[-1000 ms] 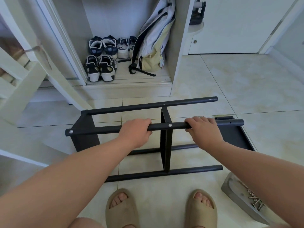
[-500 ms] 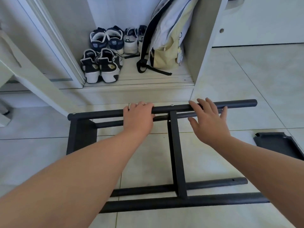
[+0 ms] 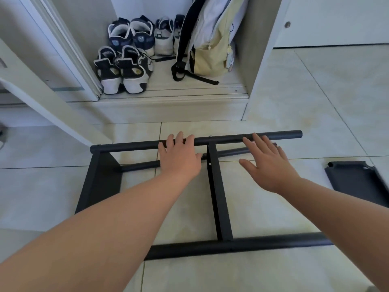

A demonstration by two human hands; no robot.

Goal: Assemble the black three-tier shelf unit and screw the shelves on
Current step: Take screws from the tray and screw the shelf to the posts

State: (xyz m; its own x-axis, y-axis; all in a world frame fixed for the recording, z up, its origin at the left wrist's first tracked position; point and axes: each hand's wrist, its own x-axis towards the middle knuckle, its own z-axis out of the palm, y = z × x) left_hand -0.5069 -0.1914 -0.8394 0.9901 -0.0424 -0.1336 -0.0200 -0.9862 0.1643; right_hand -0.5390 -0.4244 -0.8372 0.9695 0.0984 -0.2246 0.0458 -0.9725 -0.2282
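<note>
The black shelf frame [image 3: 219,197] lies on the floor [image 3: 52,186], long axis left to right. The left hand [image 3: 179,159] and right hand [image 3: 267,165] rest open on its far tube [image 3: 284,134], gripping nothing. The loose shelf [image 3: 353,180] is nearer the right hand.

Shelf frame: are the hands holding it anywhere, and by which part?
Not gripped: the left hand and right hand lie open, fingers resting on its far top tube.
</note>
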